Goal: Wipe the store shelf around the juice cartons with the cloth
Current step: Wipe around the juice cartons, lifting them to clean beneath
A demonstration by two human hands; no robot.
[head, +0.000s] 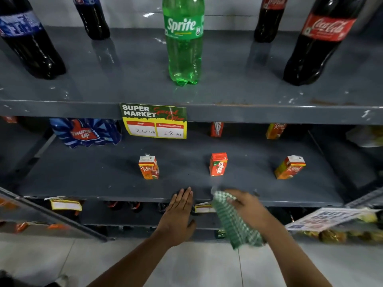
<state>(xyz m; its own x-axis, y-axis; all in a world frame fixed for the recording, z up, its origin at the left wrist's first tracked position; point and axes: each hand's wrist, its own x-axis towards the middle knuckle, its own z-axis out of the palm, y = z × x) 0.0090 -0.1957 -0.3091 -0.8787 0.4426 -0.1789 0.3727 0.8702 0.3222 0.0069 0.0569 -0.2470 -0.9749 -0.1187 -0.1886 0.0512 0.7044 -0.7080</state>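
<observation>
The grey middle shelf (103,179) carries three small juice cartons in a front row: an orange Real carton (148,168) on the left, a red Maaza carton (218,164) in the middle, and a tilted Real carton (290,167) on the right. Two more cartons (216,129) (275,131) stand at the back. My right hand (246,206) grips a green-and-white checked cloth (236,222) at the shelf's front edge, below the Maaza carton; most of the cloth hangs below the edge. My left hand (178,214) lies flat and empty, fingertips on the front edge.
The upper shelf (228,88) holds a green Sprite bottle (183,42), dark cola bottles (33,42) and Coca-Cola bottles (319,42). A yellow price sign (154,121) hangs from its lip. A blue Thums Up pack (85,132) sits back left. Lower shelves hold more goods.
</observation>
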